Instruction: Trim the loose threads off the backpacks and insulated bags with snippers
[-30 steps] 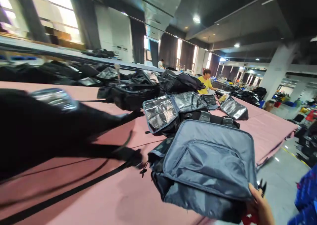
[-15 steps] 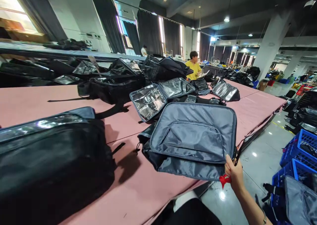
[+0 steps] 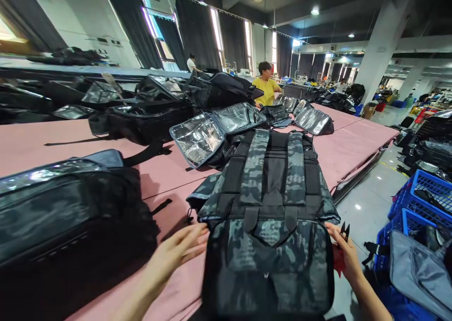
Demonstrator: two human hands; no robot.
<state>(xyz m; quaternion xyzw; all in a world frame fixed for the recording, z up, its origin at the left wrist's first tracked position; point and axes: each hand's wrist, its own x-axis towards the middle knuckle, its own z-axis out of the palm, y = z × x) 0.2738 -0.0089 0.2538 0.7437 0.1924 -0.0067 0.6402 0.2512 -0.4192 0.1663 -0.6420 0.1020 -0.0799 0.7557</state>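
Note:
A camouflage backpack (image 3: 271,245) lies spread at the near edge of the pink-topped table (image 3: 169,283), its straps facing up and its flap folded down toward me. My left hand (image 3: 187,241) is at the bag's left side, fingers closed at its edge. On the right side my right hand (image 3: 341,245) grips the bag's edge, with small black snips (image 3: 345,230) and something red (image 3: 338,260) held against the palm. A large dark bag (image 3: 74,208) stands on the table to the left.
Open bags with silver lining (image 3: 201,137) lie farther back on the table. A person in yellow (image 3: 265,88) is beyond them. Blue crates (image 3: 420,198) stand on the floor at right, with a grey-lined bag (image 3: 420,269) on the nearer one.
The backpack's grey-lined flap has swung down toward me, exposing the camouflage outside and straps. My left hand has come into view at its left edge. The view has shifted slightly right.

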